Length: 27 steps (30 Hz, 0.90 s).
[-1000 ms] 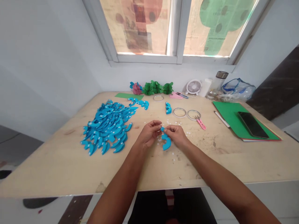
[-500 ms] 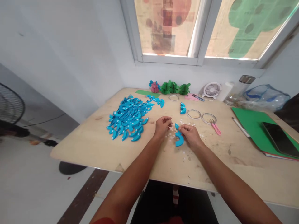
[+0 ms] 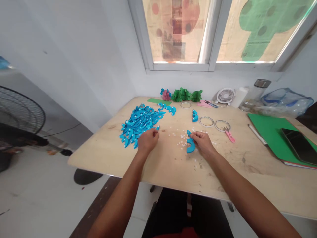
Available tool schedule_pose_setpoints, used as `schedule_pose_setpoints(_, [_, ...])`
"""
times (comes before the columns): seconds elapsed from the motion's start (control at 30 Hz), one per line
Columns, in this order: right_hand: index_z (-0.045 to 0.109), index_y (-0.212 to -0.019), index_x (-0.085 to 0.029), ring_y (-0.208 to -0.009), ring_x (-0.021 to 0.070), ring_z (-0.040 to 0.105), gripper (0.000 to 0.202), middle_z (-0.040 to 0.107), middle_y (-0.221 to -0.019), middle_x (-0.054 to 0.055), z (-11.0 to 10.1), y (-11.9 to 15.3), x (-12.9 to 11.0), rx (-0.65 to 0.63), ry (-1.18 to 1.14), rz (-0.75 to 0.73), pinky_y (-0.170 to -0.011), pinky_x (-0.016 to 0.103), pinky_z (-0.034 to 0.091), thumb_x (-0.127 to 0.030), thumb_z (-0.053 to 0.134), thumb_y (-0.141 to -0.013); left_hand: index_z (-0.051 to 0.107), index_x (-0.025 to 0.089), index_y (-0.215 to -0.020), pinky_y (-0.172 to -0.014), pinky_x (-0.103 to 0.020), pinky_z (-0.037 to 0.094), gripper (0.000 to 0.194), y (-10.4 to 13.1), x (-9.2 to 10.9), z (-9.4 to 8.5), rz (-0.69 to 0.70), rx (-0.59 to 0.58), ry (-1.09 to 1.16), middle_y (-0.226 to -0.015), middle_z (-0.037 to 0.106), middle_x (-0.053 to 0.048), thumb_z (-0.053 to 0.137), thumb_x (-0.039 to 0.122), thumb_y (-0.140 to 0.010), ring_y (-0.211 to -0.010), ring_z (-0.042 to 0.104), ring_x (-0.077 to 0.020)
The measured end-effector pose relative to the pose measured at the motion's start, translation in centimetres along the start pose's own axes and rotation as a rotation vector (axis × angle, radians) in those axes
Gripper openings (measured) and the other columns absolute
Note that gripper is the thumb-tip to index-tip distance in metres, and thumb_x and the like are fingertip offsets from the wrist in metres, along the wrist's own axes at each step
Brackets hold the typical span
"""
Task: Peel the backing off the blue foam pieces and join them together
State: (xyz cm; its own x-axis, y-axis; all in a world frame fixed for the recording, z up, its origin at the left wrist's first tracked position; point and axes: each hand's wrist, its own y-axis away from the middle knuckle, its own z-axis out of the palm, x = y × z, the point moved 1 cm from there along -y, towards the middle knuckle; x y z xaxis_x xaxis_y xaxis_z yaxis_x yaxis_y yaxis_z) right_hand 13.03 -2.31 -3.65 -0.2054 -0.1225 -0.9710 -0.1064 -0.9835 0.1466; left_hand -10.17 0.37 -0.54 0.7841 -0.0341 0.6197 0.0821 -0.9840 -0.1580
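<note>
My right hand (image 3: 203, 142) pinches a blue arc-shaped cutout (image 3: 191, 146) upright over the table, its curved end hanging below the fingers. My left hand (image 3: 148, 140) is at the right edge of a heap of blue arc-shaped cutouts (image 3: 138, 119), many with white spots. Its thumb and fingers are curled together beside the tip of one blue piece; whether they grip it is hidden. Small white bits (image 3: 182, 138) lie scattered between the two hands. Another small blue stack (image 3: 194, 115) lies beyond my right hand.
Behind are tape rings (image 3: 206, 121), pink-handled scissors (image 3: 230, 135), green paper figures (image 3: 184, 95) and a small white fan (image 3: 226, 96). At the right lie a green folder (image 3: 266, 132), a phone (image 3: 300, 143) and a pen (image 3: 257, 135). A clear bottle (image 3: 257, 92) stands by the wall.
My left hand has moved left, from near the blue cutout in my right hand to the heap's edge. The right hand keeps hold of its cutout. The camera view has shifted slightly.
</note>
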Motion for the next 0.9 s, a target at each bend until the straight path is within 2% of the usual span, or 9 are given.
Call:
schedule_pose_setpoints(0.1, [0.062,-0.063,-0.015,-0.045,0.0106,0.046,0.029,0.053,-0.049,-0.002,0.0,-0.1,0.1,-0.012,0.008,-0.009,-0.044,0.023,0.031,-0.04,0.073,-0.052,0.064,0.02,-0.08,-0.064,-0.029,0.036,0.016,0.6,-2.2,-1.4,-0.07,-0.004,-0.299,-0.087,0.066,-0.009,0.051,0.027,-0.075,-0.085,0.057,-0.0266])
schedule_pose_setpoints(0.17, [0.062,-0.062,-0.015,-0.044,0.0101,0.045,0.028,0.053,-0.048,-0.002,0.0,-0.1,0.2,-0.012,0.015,-0.014,-0.043,0.023,0.03,-0.039,0.072,-0.052,0.064,0.02,-0.085,-0.065,-0.03,0.037,0.019,0.9,-2.9,-1.8,-0.066,-0.012,-0.408,-0.093,0.065,-0.011,0.05,0.028,-0.076,-0.09,0.057,-0.0279])
schedule_pose_setpoints(0.27, [0.062,-0.062,-0.015,-0.044,0.0093,0.044,0.027,0.052,-0.048,-0.003,-0.1,-0.1,0.2,-0.006,0.013,-0.025,-0.043,0.023,0.03,-0.039,0.072,-0.053,0.064,0.02,-0.081,-0.064,-0.03,0.038,0.017,1.0,-3.2,-1.6,-0.05,-0.07,-0.501,-0.093,0.064,-0.012,0.051,0.03,-0.075,-0.092,0.056,-0.0286])
schedule_pose_setpoints(0.57, [0.062,-0.063,-0.014,-0.044,0.0075,0.039,0.026,0.049,-0.048,-0.004,-0.1,-0.2,0.5,-0.006,0.025,-0.052,-0.043,0.022,0.028,-0.038,0.071,-0.056,0.063,0.02,-0.077,-0.062,-0.029,0.037,0.014,0.8,-3.9,-1.1,-0.055,-0.134,-0.438,-0.086,0.065,-0.011,0.051,0.023,-0.07,-0.086,0.059,-0.0272])
schedule_pose_setpoints(0.77, [0.061,-0.062,-0.014,-0.045,0.0074,0.039,0.025,0.049,-0.047,-0.004,0.0,-0.1,0.5,-0.01,0.029,-0.047,-0.044,0.021,0.028,-0.037,0.07,-0.055,0.064,0.019,-0.077,-0.061,-0.028,0.036,0.014,-0.1,-4.4,-1.2,-0.073,-0.186,-0.44,-0.086,0.067,-0.01,0.055,0.026,-0.069,-0.084,0.06,-0.0257])
schedule_pose_setpoints(0.9, [0.061,-0.061,-0.013,-0.045,0.0075,0.039,0.025,0.049,-0.047,-0.004,0.2,0.0,0.3,-0.008,0.03,-0.04,-0.044,0.022,0.027,-0.036,0.069,-0.054,0.064,0.019,-0.075,-0.058,-0.025,0.035,0.013,-0.8,-4.5,-1.2,-0.102,-0.224,-0.437,-0.082,0.068,-0.007,0.056,0.026,-0.069,-0.081,0.06,-0.0215])
